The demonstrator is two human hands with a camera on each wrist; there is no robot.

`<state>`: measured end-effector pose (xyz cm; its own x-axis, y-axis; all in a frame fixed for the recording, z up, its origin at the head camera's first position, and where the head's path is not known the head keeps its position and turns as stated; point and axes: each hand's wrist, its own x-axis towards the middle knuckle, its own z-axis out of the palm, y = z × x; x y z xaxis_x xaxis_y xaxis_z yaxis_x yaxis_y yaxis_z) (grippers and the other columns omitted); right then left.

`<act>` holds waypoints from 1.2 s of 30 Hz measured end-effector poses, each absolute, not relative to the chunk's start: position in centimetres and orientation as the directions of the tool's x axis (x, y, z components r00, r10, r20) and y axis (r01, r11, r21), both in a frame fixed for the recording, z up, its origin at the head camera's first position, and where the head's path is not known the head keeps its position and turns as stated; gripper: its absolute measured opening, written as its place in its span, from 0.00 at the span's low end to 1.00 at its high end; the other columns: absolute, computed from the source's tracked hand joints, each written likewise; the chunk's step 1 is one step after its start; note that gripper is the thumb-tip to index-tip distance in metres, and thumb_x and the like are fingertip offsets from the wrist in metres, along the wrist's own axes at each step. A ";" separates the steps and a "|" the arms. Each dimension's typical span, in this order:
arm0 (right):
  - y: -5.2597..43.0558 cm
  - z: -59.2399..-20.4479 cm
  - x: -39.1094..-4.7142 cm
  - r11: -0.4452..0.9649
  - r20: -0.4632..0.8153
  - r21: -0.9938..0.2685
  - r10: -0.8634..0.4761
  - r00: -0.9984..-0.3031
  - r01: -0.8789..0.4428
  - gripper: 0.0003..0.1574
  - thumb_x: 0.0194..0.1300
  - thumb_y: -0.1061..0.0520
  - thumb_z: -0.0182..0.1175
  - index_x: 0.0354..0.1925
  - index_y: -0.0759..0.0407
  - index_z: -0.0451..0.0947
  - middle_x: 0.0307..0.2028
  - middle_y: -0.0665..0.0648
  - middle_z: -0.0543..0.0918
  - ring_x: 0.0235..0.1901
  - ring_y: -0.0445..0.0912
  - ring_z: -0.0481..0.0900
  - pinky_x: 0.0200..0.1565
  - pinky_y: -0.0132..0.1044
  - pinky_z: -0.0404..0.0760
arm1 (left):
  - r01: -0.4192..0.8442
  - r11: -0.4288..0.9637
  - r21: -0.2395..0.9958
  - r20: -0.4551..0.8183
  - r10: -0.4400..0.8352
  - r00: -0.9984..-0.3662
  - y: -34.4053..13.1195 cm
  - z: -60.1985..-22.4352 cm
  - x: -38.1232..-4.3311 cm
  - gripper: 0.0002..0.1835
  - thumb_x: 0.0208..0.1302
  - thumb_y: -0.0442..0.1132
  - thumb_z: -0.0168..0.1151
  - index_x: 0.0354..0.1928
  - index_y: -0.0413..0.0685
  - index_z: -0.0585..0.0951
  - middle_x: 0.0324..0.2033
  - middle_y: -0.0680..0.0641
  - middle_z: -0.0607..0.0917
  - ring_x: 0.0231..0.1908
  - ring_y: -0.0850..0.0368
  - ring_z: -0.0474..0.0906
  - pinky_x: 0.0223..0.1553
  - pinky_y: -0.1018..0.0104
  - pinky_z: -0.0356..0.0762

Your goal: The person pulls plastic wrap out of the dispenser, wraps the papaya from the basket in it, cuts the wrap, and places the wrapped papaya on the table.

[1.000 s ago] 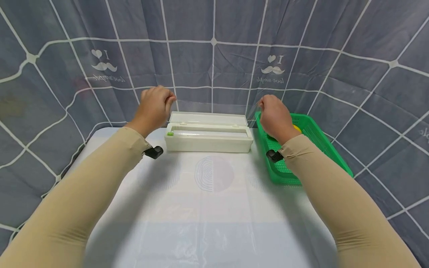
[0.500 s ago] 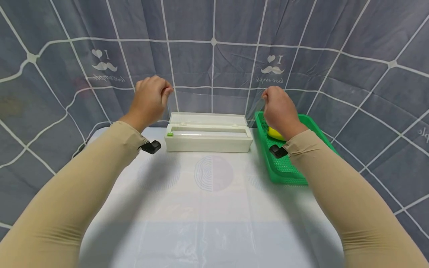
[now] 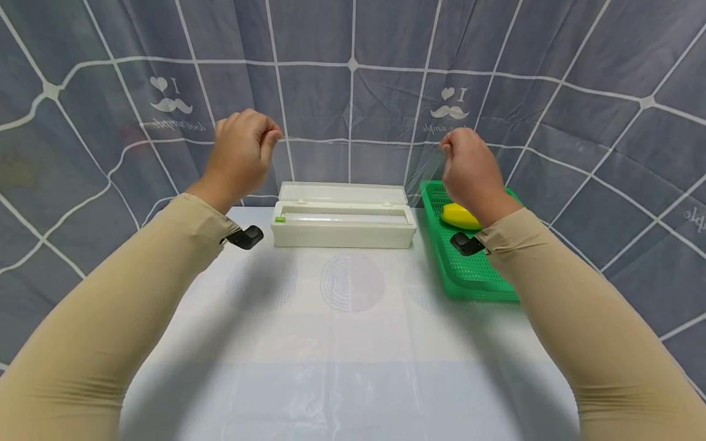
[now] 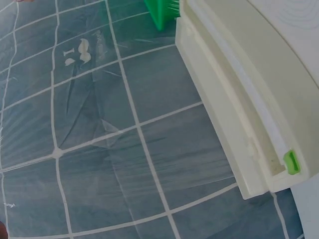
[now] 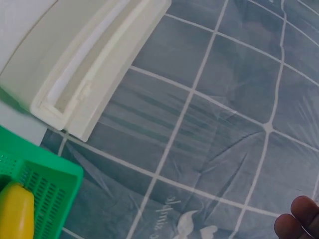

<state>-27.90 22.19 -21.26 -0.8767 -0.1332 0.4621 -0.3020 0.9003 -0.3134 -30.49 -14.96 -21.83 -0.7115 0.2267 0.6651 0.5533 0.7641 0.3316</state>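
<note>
My left hand and right hand are raised in the head view, thumbs against curled fingers. Between them they pinch the upper corners of a sheet of clear cling film, stretched wide. The film runs down to a white cling film dispenser at the back of the table, and shows mostly by faint creases and shine. The dispenser's lid stands open behind it, with a pale roll inside. A green slider sits at the dispenser's left end. Fingertips show at the right wrist view's lower corner.
Right of the dispenser stands a green mesh basket, partly under my right forearm. In it lies a smooth, elongated yellow thing. A grey curtain with white lines hangs behind the table, which has a pale printed cover.
Both hands have risen and moved slightly apart, drawing the film higher above the dispenser. More of the yellow thing in the basket now shows. The dispenser has stayed in place.
</note>
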 end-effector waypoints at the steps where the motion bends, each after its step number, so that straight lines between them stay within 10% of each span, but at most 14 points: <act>1: 22.2 -21.2 -27.8 0.898 0.467 -0.316 -0.133 -0.874 -0.306 0.20 0.87 0.58 0.38 0.59 0.72 0.70 0.57 0.71 0.75 0.49 0.63 0.72 0.54 0.57 0.75 | 0.553 0.763 0.333 0.665 0.226 -0.712 -14.9 -21.7 -30.3 0.16 0.83 0.42 0.52 0.47 0.35 0.83 0.42 0.37 0.81 0.47 0.38 0.72 0.62 0.43 0.63; 36: 23.4 -23.5 -18.5 0.839 0.569 -0.276 -0.251 -0.783 -0.469 0.11 0.83 0.63 0.47 0.50 0.68 0.76 0.57 0.65 0.85 0.36 0.53 0.77 0.39 0.40 0.69 | 0.737 0.615 0.279 0.677 0.418 -0.605 -17.2 -22.6 -22.0 0.06 0.76 0.31 0.60 0.38 0.38 0.82 0.34 0.43 0.83 0.34 0.53 0.69 0.55 0.46 0.66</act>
